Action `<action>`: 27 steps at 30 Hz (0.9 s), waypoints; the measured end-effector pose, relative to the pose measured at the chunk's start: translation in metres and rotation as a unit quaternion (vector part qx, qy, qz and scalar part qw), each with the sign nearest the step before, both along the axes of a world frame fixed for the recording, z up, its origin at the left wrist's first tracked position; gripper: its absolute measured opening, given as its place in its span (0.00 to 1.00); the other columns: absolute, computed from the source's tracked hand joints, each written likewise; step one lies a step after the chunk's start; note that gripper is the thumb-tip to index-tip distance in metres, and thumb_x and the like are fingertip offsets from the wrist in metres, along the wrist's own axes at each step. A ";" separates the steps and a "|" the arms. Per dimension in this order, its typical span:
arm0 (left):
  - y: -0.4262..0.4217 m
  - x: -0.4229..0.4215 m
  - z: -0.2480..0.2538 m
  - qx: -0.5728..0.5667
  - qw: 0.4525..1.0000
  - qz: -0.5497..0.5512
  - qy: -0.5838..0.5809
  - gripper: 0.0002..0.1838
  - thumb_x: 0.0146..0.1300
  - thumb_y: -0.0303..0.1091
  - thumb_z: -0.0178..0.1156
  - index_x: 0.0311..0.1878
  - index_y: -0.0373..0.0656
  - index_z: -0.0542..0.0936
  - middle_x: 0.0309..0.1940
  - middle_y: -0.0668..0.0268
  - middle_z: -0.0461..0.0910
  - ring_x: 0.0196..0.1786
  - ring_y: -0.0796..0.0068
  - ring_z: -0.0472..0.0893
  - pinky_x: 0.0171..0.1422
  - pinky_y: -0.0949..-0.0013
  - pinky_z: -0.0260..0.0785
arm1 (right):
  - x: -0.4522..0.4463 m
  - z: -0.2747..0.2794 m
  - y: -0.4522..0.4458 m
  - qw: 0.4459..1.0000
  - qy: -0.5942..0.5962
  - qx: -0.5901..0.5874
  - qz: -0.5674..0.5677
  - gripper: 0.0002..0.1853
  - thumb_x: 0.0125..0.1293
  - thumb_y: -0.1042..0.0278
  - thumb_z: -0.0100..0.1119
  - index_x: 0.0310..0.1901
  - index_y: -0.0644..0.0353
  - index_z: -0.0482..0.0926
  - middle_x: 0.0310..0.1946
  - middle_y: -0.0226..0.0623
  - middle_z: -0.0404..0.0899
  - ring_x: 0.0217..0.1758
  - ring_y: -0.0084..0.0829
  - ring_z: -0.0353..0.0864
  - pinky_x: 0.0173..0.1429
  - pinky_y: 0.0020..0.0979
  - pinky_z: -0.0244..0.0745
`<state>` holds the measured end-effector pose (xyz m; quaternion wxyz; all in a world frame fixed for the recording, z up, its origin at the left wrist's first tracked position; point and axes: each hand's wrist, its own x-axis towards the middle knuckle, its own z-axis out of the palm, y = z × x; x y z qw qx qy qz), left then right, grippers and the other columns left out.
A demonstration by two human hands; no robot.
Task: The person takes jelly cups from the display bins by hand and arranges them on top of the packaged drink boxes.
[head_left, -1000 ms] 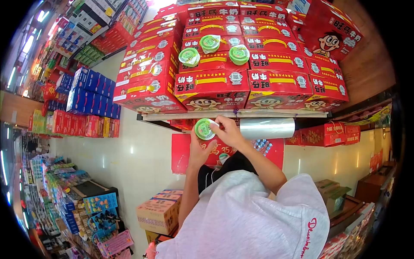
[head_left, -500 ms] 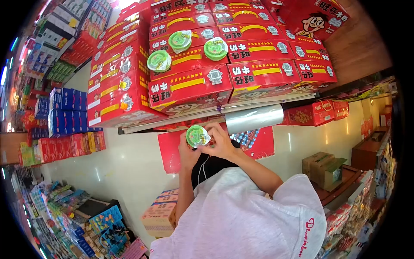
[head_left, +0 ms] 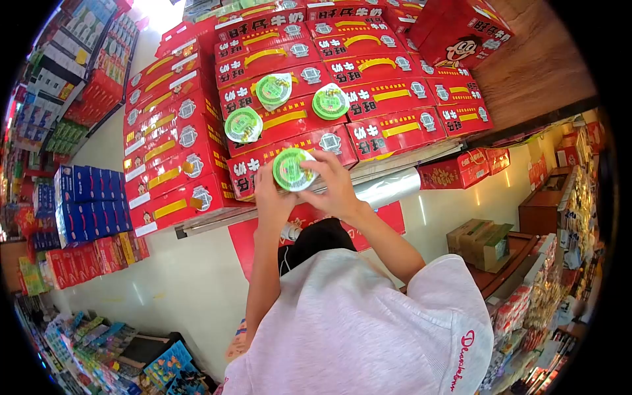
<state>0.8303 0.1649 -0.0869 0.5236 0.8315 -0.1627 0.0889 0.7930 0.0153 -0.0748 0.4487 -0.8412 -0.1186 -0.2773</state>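
Between my two hands is a sealed cup [head_left: 291, 170] with a green and white lid, its top facing up. My left hand [head_left: 273, 197] grips its left side. My right hand [head_left: 336, 187] has its fingers on the lid's right edge, thumb below. Just beyond, on top of red milk cartons [head_left: 289, 122], sit three similar lidded cups: one at left [head_left: 243, 124], one farther back [head_left: 273, 90] and one at right [head_left: 330, 102]. The held cup hangs over the front edge of the nearest carton.
A roll of clear plastic [head_left: 388, 186] lies along the counter's front edge. Another red carton [head_left: 461, 33] stands at the back right on the wooden counter [head_left: 533, 72]. Blue boxes [head_left: 92, 201] are stacked at left. An opened cardboard box [head_left: 477, 243] sits at right.
Both hands have moved forward with the cup, from before the counter's edge to over the nearest carton. My view has shifted a little. The three cups on the cartons stay in place.
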 end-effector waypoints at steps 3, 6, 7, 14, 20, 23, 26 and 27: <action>-0.009 0.033 -0.005 -0.047 0.997 -0.052 -0.009 0.32 0.41 0.21 0.70 0.55 0.39 0.73 0.45 0.55 0.79 0.50 0.50 0.76 0.54 0.53 0.68 | 0.017 0.010 0.002 0.999 -0.010 -0.013 -0.041 0.29 0.46 0.69 0.75 0.52 0.54 0.75 0.50 0.45 0.73 0.50 0.46 0.79 0.49 0.39 0.78; -0.011 0.051 0.012 -0.010 0.992 -0.090 -0.085 0.33 0.41 0.22 0.69 0.56 0.38 0.72 0.46 0.54 0.79 0.50 0.50 0.76 0.58 0.54 0.66 | 0.028 0.013 0.000 0.996 -0.049 -0.006 -0.069 0.27 0.47 0.70 0.74 0.51 0.57 0.76 0.50 0.46 0.73 0.51 0.46 0.78 0.52 0.37 0.76; -0.012 0.054 0.017 0.002 0.987 -0.113 -0.111 0.33 0.41 0.23 0.69 0.56 0.37 0.72 0.46 0.54 0.79 0.50 0.49 0.76 0.59 0.54 0.65 | 0.030 0.012 -0.001 0.996 -0.042 0.010 -0.074 0.27 0.47 0.71 0.74 0.51 0.57 0.76 0.50 0.46 0.73 0.52 0.46 0.77 0.53 0.37 0.76; -0.012 0.064 -0.004 0.109 0.985 -0.125 -0.041 0.36 0.50 0.22 0.61 0.65 0.34 0.63 0.53 0.49 0.73 0.55 0.48 0.73 0.63 0.52 0.63 | 0.050 -0.024 0.000 0.979 0.075 -0.107 -0.155 0.24 0.49 0.57 0.72 0.43 0.59 0.74 0.41 0.42 0.76 0.40 0.41 0.81 0.36 0.38 0.76; -0.013 0.068 -0.003 0.146 0.982 -0.120 -0.024 0.36 0.52 0.26 0.63 0.66 0.35 0.63 0.55 0.52 0.73 0.60 0.53 0.71 0.68 0.51 0.57 | 0.052 -0.026 0.004 0.979 0.063 -0.079 -0.179 0.25 0.46 0.61 0.76 0.43 0.59 0.73 0.42 0.42 0.78 0.39 0.41 0.82 0.37 0.36 0.77; -0.012 0.070 -0.001 0.152 0.980 -0.128 -0.018 0.37 0.52 0.28 0.64 0.66 0.35 0.63 0.54 0.51 0.73 0.61 0.52 0.71 0.69 0.49 0.55 | 0.052 -0.024 0.007 0.979 0.076 -0.035 -0.186 0.27 0.46 0.64 0.76 0.46 0.59 0.73 0.43 0.41 0.78 0.35 0.37 0.82 0.34 0.32 0.76; -0.011 0.070 -0.002 0.135 0.983 -0.123 -0.011 0.40 0.52 0.28 0.65 0.68 0.36 0.59 0.53 0.49 0.74 0.60 0.50 0.72 0.70 0.47 0.54 | 0.054 -0.023 0.007 0.978 0.063 -0.053 -0.193 0.27 0.45 0.66 0.76 0.47 0.59 0.73 0.44 0.44 0.78 0.40 0.40 0.82 0.38 0.34 0.78; -0.011 0.069 -0.002 0.114 0.986 -0.125 -0.001 0.41 0.52 0.28 0.66 0.69 0.36 0.58 0.52 0.49 0.74 0.59 0.50 0.72 0.70 0.47 0.54 | 0.054 -0.022 0.007 0.976 0.038 -0.068 -0.202 0.28 0.45 0.66 0.76 0.47 0.59 0.73 0.45 0.44 0.78 0.40 0.40 0.82 0.38 0.34 0.78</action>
